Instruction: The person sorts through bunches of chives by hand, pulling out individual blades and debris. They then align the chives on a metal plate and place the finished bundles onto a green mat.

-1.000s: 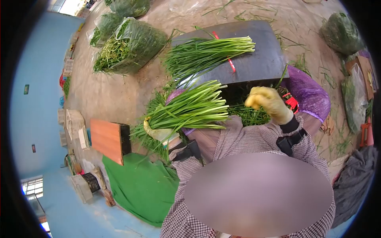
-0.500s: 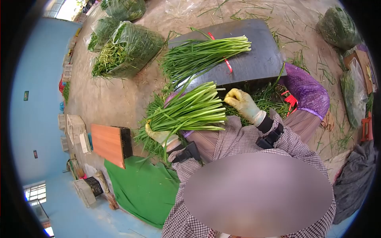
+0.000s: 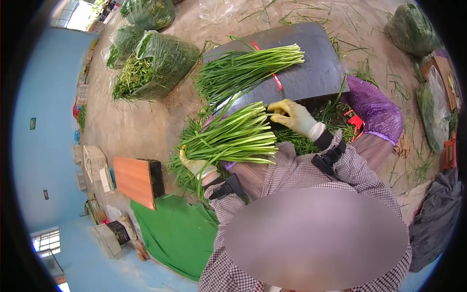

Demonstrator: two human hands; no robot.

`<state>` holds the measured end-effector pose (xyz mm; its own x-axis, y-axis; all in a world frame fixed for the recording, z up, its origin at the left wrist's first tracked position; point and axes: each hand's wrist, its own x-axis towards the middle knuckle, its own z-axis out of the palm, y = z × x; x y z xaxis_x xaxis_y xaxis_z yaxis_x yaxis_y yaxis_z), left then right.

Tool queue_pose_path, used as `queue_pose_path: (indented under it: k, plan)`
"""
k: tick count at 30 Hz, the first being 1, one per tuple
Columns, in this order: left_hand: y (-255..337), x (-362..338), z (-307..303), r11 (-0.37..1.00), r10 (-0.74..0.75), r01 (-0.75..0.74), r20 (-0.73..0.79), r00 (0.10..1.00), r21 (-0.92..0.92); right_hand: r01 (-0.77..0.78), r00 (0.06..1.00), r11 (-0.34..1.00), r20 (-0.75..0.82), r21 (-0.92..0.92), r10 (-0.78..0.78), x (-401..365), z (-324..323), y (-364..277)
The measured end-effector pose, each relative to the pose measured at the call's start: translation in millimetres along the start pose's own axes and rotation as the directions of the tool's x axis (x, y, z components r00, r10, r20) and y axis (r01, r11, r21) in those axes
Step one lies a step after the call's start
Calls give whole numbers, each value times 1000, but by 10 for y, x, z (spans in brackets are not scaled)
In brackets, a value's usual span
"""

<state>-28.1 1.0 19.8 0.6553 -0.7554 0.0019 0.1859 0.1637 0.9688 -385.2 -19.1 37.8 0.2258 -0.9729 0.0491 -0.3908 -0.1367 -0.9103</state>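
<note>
My left hand (image 3: 194, 163), in a yellowed glove, is wrapped around the leafy part of a bunch of garlic chives (image 3: 233, 136). The pale cut ends of the bunch point right, over my lap. At those ends my gloved right hand (image 3: 294, 118) has thumb and fingers closed on the tip of a single chive stalk (image 3: 269, 115). Behind them, a second bunch of chives (image 3: 248, 68) lies on a dark, smooth bench (image 3: 311, 63), with a red tie (image 3: 277, 82) under it.
Loose chives (image 3: 335, 119) lie below the bench. Red ties (image 3: 356, 122) hang by my right knee. Clear bags of greens (image 3: 160, 63) stand at the upper left, another bag (image 3: 413, 31) at the upper right. An orange-brown board (image 3: 134, 181) and green cloth (image 3: 175, 228) are at left.
My right hand has moved slightly left and up, its fingers reaching the protruding stalk tip. The left hand keeps its hold on the bunch.
</note>
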Motion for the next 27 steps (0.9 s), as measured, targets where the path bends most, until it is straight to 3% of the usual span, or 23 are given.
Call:
queue_pose_path:
  k: [1,3,4,6,8,11,13,14,15,16,17,18,20,21,22,23,24,25,27]
  plan:
    - [29,35,3,995,-56,56,4,998,-83,152,988,987,-23,46,-151,86,137,152]
    - [46,91,-59,953,-175,173,16,984,-249,200,975,977,-86,-71,-206,107,184,101]
    - [30,96,-104,915,-237,232,24,971,-330,156,983,987,-96,-34,-159,75,171,91]
    - [-16,92,-141,947,-196,193,15,981,-256,64,992,997,-107,35,-60,-1,86,57]
    - [-70,66,-171,993,-61,68,72,996,-100,76,994,997,-78,-3,-76,-65,62,145]
    - [-70,40,-144,998,-29,33,71,997,-51,156,978,981,-120,-117,-170,-205,-34,265]
    - [-43,98,-147,964,-138,141,27,990,-227,160,974,927,-101,-339,-205,-342,-174,646]
    - [-37,121,-159,930,-197,191,14,980,-314,-49,999,856,-34,-515,36,-428,-300,732]
    - [-31,123,-161,926,-204,200,21,979,-319,-221,958,699,-19,-680,285,-507,-417,809]
    - [-27,115,-161,922,-212,210,29,977,-325,-193,859,481,90,-855,504,-582,-504,922]
    - [-23,115,-143,918,-220,222,42,975,-330,-86,696,248,120,-965,708,-606,-571,877]
    - [-12,139,-116,889,-260,261,54,964,-375,-106,711,267,115,-958,694,-644,-592,825]
    - [4,139,-93,823,-339,335,76,938,-458,-89,953,645,124,-759,277,-594,-540,655]
    - [-7,115,-91,869,-297,293,52,953,-399,-47,995,885,56,-463,82,-430,-445,580]
    - [-37,114,-63,908,-245,242,34,969,-343,47,998,976,-19,-213,-53,-263,-290,499]
    - [-60,135,-49,941,-187,185,19,982,-284,92,995,986,-53,139,-85,-65,-151,348]
    - [-94,187,-146,914,-187,207,89,978,-349,-39,998,892,54,451,16,106,-69,160]
    - [-92,187,-142,962,-116,132,80,990,-240,-9,999,908,33,420,-6,197,12,-10]
    - [-110,163,-124,999,29,-28,84,996,-16,-95,981,845,192,527,-10,357,210,-37]
